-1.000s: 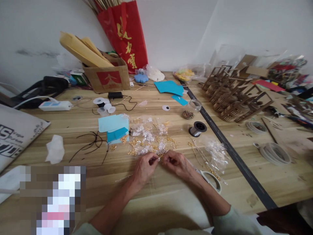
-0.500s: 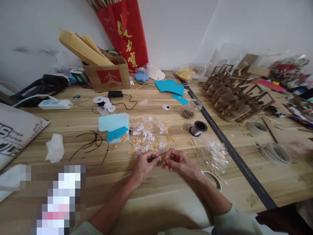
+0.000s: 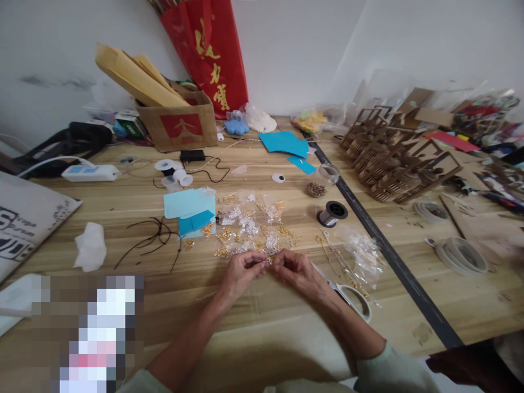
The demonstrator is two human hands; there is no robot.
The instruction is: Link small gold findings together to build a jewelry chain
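"How do the hands stand?"

"The left hand (image 3: 241, 273) has thumb and fingers pinched together on a small silvery piece (image 3: 268, 261), above the desk (image 3: 167, 295). The right hand (image 3: 298, 269) is curled just beside it, fingertips almost meeting the left's; I can't tell whether it grips the piece too."

"What could go wrong?"

"The piece is tiny, so a loose pinch could drop it. Silver bits (image 3: 271, 243) lie just beyond the fingertips, and it might get lost among them."

"Anything else?"

"The right forearm partly hides the scissors (image 3: 365, 305); a sideways sweep could knock them."
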